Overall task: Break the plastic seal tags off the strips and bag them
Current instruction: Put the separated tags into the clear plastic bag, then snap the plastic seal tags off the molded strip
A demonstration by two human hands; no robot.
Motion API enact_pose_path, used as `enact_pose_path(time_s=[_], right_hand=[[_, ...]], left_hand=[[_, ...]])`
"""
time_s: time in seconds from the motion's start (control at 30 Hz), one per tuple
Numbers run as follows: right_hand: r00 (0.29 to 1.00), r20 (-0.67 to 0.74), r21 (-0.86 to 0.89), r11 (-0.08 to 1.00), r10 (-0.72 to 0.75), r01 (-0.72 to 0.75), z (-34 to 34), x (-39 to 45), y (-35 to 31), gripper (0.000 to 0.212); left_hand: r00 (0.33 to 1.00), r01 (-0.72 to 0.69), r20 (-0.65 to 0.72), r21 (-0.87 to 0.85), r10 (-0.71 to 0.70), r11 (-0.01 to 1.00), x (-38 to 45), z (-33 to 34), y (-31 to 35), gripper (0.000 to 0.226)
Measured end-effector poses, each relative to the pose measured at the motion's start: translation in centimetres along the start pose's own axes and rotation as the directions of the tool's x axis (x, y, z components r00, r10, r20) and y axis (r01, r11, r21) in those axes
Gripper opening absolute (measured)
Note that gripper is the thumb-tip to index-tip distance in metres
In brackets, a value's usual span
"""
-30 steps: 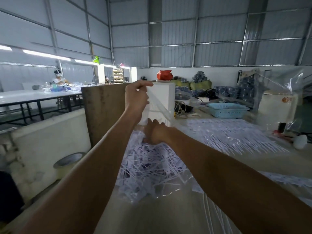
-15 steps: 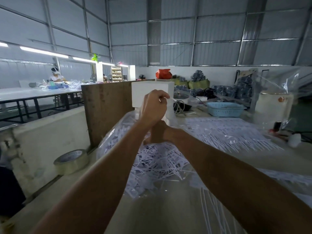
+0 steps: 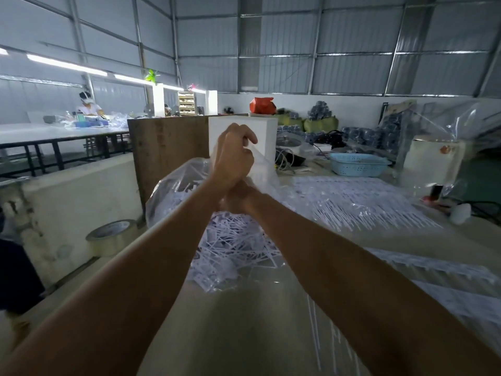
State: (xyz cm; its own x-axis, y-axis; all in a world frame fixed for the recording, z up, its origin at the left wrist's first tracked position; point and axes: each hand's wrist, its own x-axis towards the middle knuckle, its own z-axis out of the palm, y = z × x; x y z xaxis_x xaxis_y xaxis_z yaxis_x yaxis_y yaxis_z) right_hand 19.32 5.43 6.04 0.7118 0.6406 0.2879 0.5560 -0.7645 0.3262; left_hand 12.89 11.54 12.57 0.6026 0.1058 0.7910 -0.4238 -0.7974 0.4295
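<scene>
1. Corrugated grey metal walls and strip lights of a warehouse behind; pale bench [image 3: 244, 335] below, carrying everything.
2. Clear, thin plastic bag [image 3: 173, 196] bulging at bench centre, packed with loose white plastic seal tags [image 3: 233, 242].
3. Left hand [image 3: 234, 156] raised over the bag mouth, fingers [image 3: 245, 134] curled and pinching a twisted strand of the clear film.
4. Right hand [image 3: 237, 200] just below, touching the left wrist, mostly hidden; grip on the bag neck likely, but cannot tell for certain.
5. Unbroken white strips of tags [image 3: 360, 204] spread flat to the right under clear film, well apart from the bag.
6. Roll of clear packing tape [image 3: 112, 236] near the bag's left side; pale blue perforated plastic basket [image 3: 357, 164] further back.
7. Handling judgement: bag light but floppy, film slippery and easily pierced by stiff tag ends; best taken at the gathered neck, never by the bulging sides.
</scene>
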Motion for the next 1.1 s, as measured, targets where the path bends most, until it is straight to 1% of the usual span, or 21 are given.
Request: enact_pose_path(time_s=[0.03,0.07,0.1,0.13,0.17,0.23,0.3,0.4,0.43,0.5,0.57,0.6,0.67,0.73,0.77,0.83,0.87,0.93,0.97,1.03,1.1], right_hand=[[0.993,-0.094,-0.007,0.997,0.071,-0.072,-0.3,-0.7,-0.4,0.061],[0.994,-0.036,0.186,0.978,0.107,-0.098,-1.2,-1.1,-0.7,0.077],[0.992,0.124,0.313,0.95,-0.032,-0.008,-2.8,-3.6,-0.7,0.088],[0.982,0.142,0.401,0.914,-0.123,0.057,-3.5,-5.5,-0.2,0.095],[0.981,0.114,0.426,0.9,-0.156,0.094,-3.8,-7.7,0.3,0.097],[0.991,-0.01,0.431,0.894,-0.136,0.127,-3.5,-11.1,0.6,0.088],[0.983,-0.137,0.492,0.852,-0.126,0.178,-3.0,-15.6,0.5,0.068],[0.939,-0.331,0.552,0.787,-0.097,0.276,-2.1,-24.0,1.9,0.034],[0.934,-0.352,0.545,0.798,-0.062,0.258,-1.7,-26.3,3.0,0.03],[0.94,-0.332,0.548,0.828,0.081,0.122,-1.1,-30.1,6.0,0.027],[0.935,-0.241,0.562,0.822,0.262,-0.086,-0.1,-32.9,9.8,0.023],[0.92,-0.186,0.566,0.803,0.345,-0.187,0.5,-34.0,11.8,0.022],[0.877,-0.078,0.527,0.766,0.474,-0.367,2.0,-36.0,15.8,0.027],[0.841,0.03,0.427,0.753,0.541,-0.5,3.7,-38.0,18.8,0.04],[0.82,0.113,0.352,0.749,0.561,-0.561,4.7,-39.0,19.9,0.045],[0.794,0.269,0.139,0.794,0.545,-0.592,6.4,-40.6,20.7,0.046],[0.787,0.311,0.085,0.809,0.533,-0.581,7.0,-41.0,20.7,0.045],[0.785,0.301,0.123,0.794,0.542,-0.595,7.0,-41.3,20.5,0.045],[0.793,0.282,0.158,0.789,0.54,-0.593,6.6,-41.4,20.4,0.048],[0.802,0.257,0.221,0.775,0.539,-0.592,6.2,-41.4,20.4,0.046],[0.763,0.223,0.304,0.7,0.607,-0.646,5.7,-41.7,20.2,0.035]], left_hand=[[1.0,0.001,-0.002,0.005,-0.001,1.0,-0.1,0.1,0.0,0.036],[1.0,-0.009,0.0,0.011,0.009,1.0,-0.2,0.2,0.0,0.036],[1.0,-0.025,0.004,0.019,0.025,0.999,-0.4,0.3,0.0,0.036],[0.999,-0.041,0.008,0.026,0.04,0.999,-0.6,0.4,-0.1,0.037],[0.999,-0.052,0.008,0.03,0.052,0.998,-0.7,0.5,-0.1,0.038],[0.998,-0.064,-0.001,0.031,0.064,0.997,-1.1,0.6,-0.2,0.039],[0.996,-0.085,-0.014,0.06,0.086,0.995,-2.1,0.8,0.1,0.037],[0.972,-0.203,-0.076,0.193,0.221,0.96,-5.3,1.4,1.6,0.036],[0.95,-0.275,-0.084,0.224,0.3,0.935,-6.4,1.7,2.5,0.036],[0.892,-0.434,-0.036,0.207,0.45,0.877,-8.1,3.1,5.0,0.034],[0.83,-0.555,0.112,0.07,0.546,0.829,-9.5,5.4,8.0,0.031],[0.799,-0.57,0.22,-0.019,0.56,0.821,-10.4,6.7,9.5,0.031],[0.729,-0.543,0.43,-0.109,0.532,0.833,-12.5,10.0,11.3,0.035],[0.682,-0.541,0.566,-0.035,0.463,0.84,-14.2,13.8,11.6,0.04],[0.683,-0.515,0.611,0.017,0.399,0.857,-14.7,15.5,11.3,0.044],[0.695,-0.404,0.681,0.102,0.232,0.909,-14.9,18.4,10.4,0.05],[0.68,-0.34,0.718,0.128,0.149,0.932,-14.8,19.6,10.0,0.053],[0.599,-0.263,0.8,0.153,0.037,0.953,-14.1,21.2,9.6,0.055],[0.565,-0.263,0.825,0.155,0.022,0.952,-13.8,21.6,9.6,0.052],[0.543,-0.268,0.839,0.146,0.024,0.952,-13.2,22.0,9.5,0.044],[0.55,-0.229,0.834,0.096,0.047,0.969,-13.1,22.1,9.4,0.042]])
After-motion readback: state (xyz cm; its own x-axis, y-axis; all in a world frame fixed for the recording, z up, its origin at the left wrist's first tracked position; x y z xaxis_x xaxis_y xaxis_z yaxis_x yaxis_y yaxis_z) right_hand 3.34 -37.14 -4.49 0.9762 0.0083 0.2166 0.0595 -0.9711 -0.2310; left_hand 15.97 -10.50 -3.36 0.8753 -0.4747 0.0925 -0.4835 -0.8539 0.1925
